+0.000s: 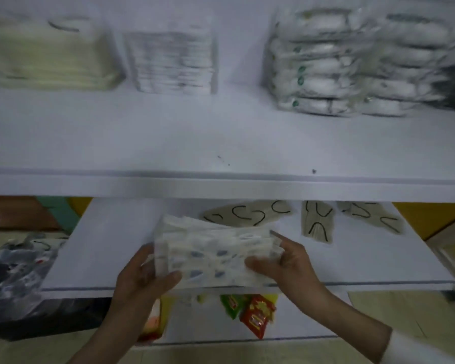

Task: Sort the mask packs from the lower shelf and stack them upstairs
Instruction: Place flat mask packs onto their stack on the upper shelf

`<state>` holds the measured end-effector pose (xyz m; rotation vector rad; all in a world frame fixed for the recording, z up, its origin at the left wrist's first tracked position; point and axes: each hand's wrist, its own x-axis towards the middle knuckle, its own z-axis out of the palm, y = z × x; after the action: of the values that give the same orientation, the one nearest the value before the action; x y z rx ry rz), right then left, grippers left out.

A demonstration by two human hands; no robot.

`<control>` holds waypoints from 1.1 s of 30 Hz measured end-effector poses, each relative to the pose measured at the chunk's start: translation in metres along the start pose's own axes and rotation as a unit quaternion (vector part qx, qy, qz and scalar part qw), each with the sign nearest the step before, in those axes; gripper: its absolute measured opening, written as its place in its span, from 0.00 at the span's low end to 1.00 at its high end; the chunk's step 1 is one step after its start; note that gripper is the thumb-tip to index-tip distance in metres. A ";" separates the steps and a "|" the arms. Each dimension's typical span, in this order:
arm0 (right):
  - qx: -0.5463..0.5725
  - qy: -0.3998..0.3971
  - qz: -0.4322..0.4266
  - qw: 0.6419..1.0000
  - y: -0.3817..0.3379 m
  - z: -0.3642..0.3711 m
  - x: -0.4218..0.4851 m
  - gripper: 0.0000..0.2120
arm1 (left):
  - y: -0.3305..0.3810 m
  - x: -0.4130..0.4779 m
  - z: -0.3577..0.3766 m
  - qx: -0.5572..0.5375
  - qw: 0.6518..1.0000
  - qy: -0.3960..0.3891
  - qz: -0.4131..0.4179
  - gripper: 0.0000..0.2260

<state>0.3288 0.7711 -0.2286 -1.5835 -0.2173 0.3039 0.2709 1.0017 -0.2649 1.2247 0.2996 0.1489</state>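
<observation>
Both of the person's grips hold one bundle of mask packs [213, 253] at the lower centre of the frame. The left grip [145, 274] curls round the bundle's left end, and the right grip [289, 264] pinches its right end with the thumb across the front. The bundle hangs just above the front of the lower shelf [111, 245], its packs fanned and uneven. Behind it, right of centre, loose tan packs [247, 214] with black loops lie flat on that shelf.

The step in hand looks like squaring the bundle before lifting it. It would go best with both ends evened up and the slippery wrappers held firmly enough that none slides out. The bundle should then be raised clear of the front edge of the upper shelf [168, 143] and set on a matching stack. Stacks already stand there: a cream stack [50, 53] at upper left, a white stack [171, 61] beside it, and clear packs [321, 67] at upper right.

No writing can be read because of blur. The held packs show blue marks and the clear packs show round green marks. Red and green packets [255, 313] below the lower shelf carry yellow print too smeared to read.
</observation>
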 end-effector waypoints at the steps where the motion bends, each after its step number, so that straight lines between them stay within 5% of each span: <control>1: -0.011 -0.004 -0.024 1.000 -0.019 -0.003 -0.009 0.15 | 0.022 -0.010 0.002 0.030 0.999 -0.016 0.020 0.32; 4: -0.019 -0.014 -0.109 0.994 -0.081 -0.010 -0.022 0.13 | 0.092 -0.032 0.025 0.137 0.982 -0.065 0.113 0.18; 11: -0.127 0.019 -0.275 0.953 -0.188 -0.034 0.030 0.16 | 0.207 0.016 0.080 0.257 0.904 -0.081 0.333 0.13; 18: -0.114 0.054 -0.207 0.970 -0.171 -0.039 0.088 0.13 | 0.183 0.085 0.105 0.172 0.951 0.014 0.255 0.19; 24: -0.088 0.074 -0.137 0.984 -0.159 -0.043 0.105 0.30 | 0.173 0.097 0.113 0.187 0.964 -0.012 0.191 0.19; 29: 0.007 0.058 -0.127 0.990 -0.152 -0.041 0.098 0.23 | 0.163 0.094 0.112 0.200 0.965 -0.024 0.168 0.16; 33: -0.028 0.062 -0.132 0.989 -0.149 -0.040 0.097 0.14 | 0.162 0.087 0.116 0.194 0.964 -0.015 0.183 0.13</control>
<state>0.4404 0.7699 -0.0847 -1.6008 -0.3367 -0.0066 0.3972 0.9749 -0.0899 1.6657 0.0717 0.4049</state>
